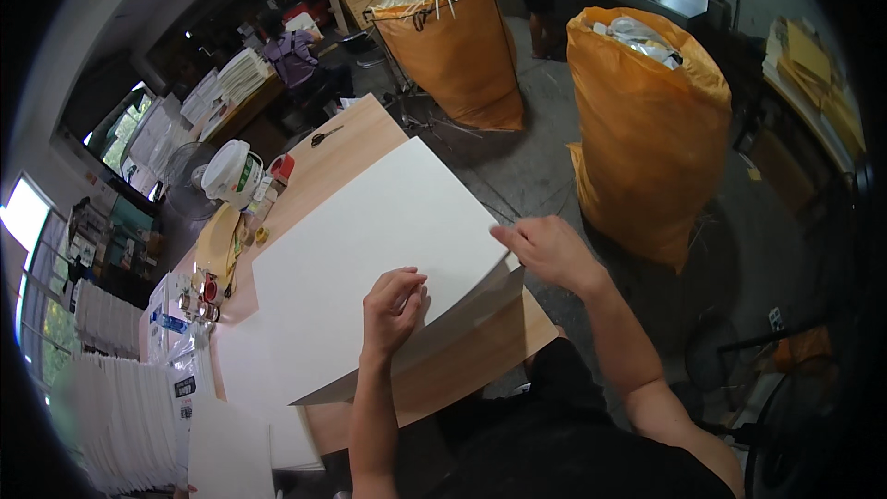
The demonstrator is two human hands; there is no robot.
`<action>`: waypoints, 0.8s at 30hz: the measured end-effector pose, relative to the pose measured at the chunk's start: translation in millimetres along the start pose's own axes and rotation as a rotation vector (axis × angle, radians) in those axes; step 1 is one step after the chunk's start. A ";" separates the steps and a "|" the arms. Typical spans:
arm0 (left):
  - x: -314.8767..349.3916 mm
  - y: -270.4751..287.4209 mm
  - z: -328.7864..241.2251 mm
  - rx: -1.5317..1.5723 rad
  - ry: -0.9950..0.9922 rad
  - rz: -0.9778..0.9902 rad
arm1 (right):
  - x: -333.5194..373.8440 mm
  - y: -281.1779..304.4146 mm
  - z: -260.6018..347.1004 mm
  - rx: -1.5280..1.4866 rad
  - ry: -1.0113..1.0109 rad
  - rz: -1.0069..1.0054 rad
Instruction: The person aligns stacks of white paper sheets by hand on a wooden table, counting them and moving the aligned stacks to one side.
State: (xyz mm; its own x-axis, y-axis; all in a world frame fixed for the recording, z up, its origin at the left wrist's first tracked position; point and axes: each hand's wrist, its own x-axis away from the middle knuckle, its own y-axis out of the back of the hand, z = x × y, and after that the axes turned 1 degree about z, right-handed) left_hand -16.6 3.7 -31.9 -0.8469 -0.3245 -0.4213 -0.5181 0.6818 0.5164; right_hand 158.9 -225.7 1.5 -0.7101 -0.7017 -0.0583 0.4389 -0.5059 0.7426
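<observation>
A large white sheet (370, 249) of paper or thin board lies at a slant over the wooden table, its near edge raised above the tabletop. At its right corner my right hand (552, 254) pinches the sheet between thumb and fingers. My left hand (393, 310) is over the near part of the sheet, fingers curled in and nothing visible in them. Beneath the raised edge, shadow hides part of what lies there. More white sheets (242, 351) lie under and to the left of it.
On the wooden table (370, 120) are scissors (326, 136), a white bucket (231, 173) and tape rolls. Tall paper stacks (115, 425) stand at left. Two orange sacks, one with paper strips (453, 55) and one with plastic scraps (647, 139), stand beyond. Two people are farther back.
</observation>
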 end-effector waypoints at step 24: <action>3.0 2.8 -4.0 0.415 0.177 0.033 | -19.3 -22.8 44.1 -0.498 0.089 -0.262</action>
State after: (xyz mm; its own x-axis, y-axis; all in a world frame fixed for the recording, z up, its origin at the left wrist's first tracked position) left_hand -21.0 2.0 -28.7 -0.8883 -0.3804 -0.2572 -0.4290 0.8872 0.1697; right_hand 138.3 -178.5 15.1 -0.7903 -0.5499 -0.2703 0.4766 -0.8289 0.2928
